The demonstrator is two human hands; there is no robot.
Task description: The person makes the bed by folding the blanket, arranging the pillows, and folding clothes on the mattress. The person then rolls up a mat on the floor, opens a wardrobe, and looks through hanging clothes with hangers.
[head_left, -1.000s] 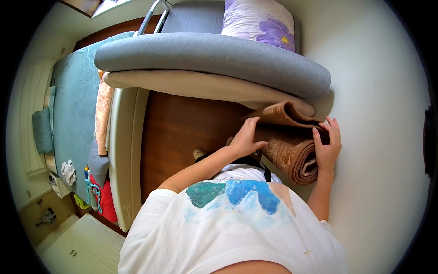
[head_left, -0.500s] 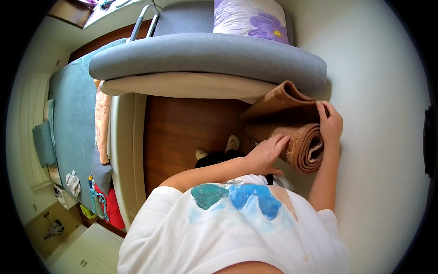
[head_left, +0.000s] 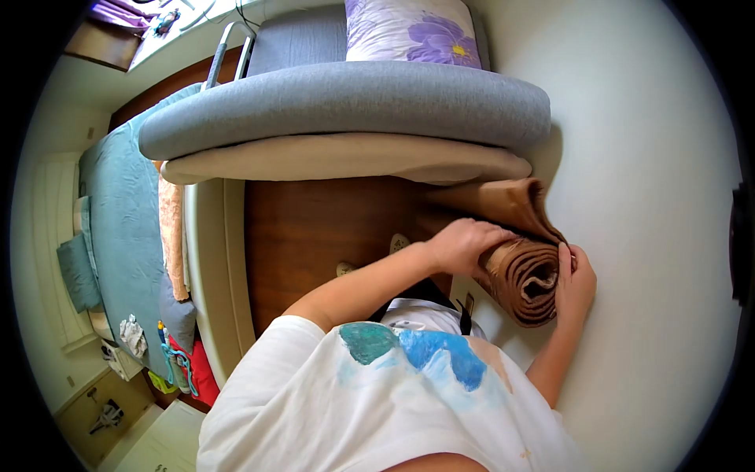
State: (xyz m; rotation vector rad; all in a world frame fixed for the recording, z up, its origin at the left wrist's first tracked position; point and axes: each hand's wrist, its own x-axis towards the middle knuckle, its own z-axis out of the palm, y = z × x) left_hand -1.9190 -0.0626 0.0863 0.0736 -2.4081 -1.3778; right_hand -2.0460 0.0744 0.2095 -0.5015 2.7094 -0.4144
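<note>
A brown patterned rug [head_left: 523,287] is partly rolled up, its coiled end facing me on the right. From the top of the roll, a loose flap of the rug rises and runs back under the beige cushion edge. My left hand [head_left: 469,245] grips the near-left upper side of the roll, its fingertips partly hidden beneath the flap. At the coil's right end, my right hand [head_left: 576,285] is closed around the rug's edge, thumb and fingers pinching the flap down against the roll.
A grey bolster-like edge [head_left: 346,102] and a beige padded edge [head_left: 346,157] span the space ahead. A flowered pillow [head_left: 417,31] lies behind. The white wall [head_left: 645,236] stands close on the right, a cream bed frame [head_left: 216,275] on the left. Brown wooden floor [head_left: 314,228] lies between.
The raised flap has come down onto the roll, which sits lower and looks thicker. My right hand has moved down with the edge; my left has shifted onto the roll's top.
</note>
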